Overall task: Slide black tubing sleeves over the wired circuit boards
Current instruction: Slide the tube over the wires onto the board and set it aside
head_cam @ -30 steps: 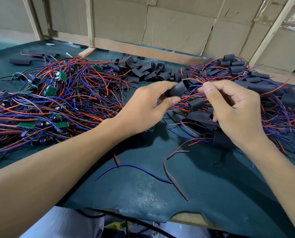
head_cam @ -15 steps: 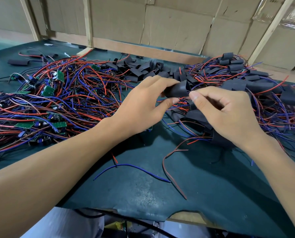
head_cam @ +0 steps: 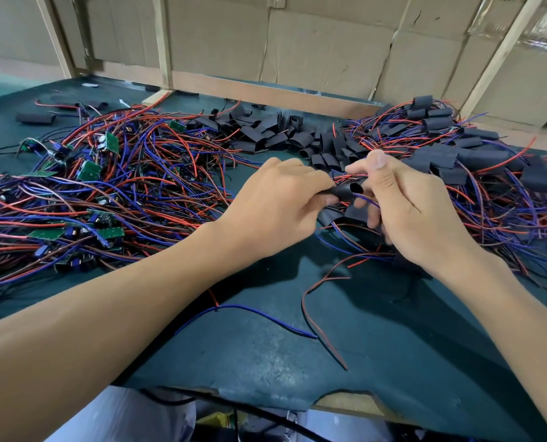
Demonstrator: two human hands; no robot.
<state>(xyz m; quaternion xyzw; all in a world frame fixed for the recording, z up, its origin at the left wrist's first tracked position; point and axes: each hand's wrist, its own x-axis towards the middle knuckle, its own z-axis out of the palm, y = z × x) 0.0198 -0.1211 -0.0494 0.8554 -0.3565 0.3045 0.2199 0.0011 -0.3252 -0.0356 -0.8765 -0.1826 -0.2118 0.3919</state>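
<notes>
Sleeve (head_cam: 345,192), pinched by the left hand (head_cam: 278,205) over the middle of the desk (head_cam: 377,362), faces the right hand (head_cam: 415,215) gripping blue wire (head_cam: 366,199) at its mouth, so loose red wires could snag and jam.

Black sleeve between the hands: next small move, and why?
Probably keep drawing the wires rightward through the sleeve while the left hand steadies it. The left hand grips the sleeve; its open mouth faces the right hand, which pinches blue and red wires coming out of that mouth. Whether a board is inside can't be seen.
</notes>
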